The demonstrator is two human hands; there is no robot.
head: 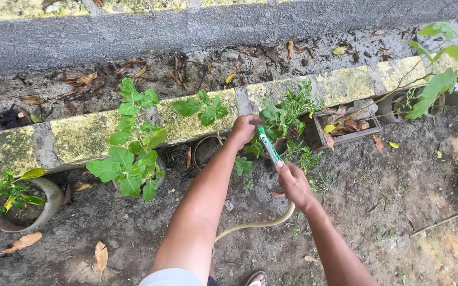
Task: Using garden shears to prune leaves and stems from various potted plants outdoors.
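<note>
We see two bare arms reaching forward over dark, damp soil. Our left hand (244, 128) is curled closed around the front end of a green and white plastic hose nozzle (267, 145), right at a small bushy green plant (284, 114) that grows against a low, moss-stained concrete kerb (83, 135). Our right hand (293, 181) grips the rear end of the same nozzle, fingers wrapped around it with one pink-painted thumbnail showing. One pale yellow-green rubber hose (261, 222) runs from under the right hand, curving down across the ground between the two arms.

Along the kerb we count three leafy plants to the left of the hands: one tall broad-leaved shrub (131, 153), one smaller seedling (206, 111) in a round dark pot, and one plant in a tilted grey pot (43, 204) at the far left edge. To the right sits one small rectangular wooden box (345, 127) holding dry brown leaves, and beyond it one long-stemmed plant (441, 79) in a round pot. Behind the kerb lies one shallow gutter (186, 71) littered with dead leaves, backed by a grey concrete wall (213, 29). One sandalled foot (255, 278) shows at the bottom edge.
</note>
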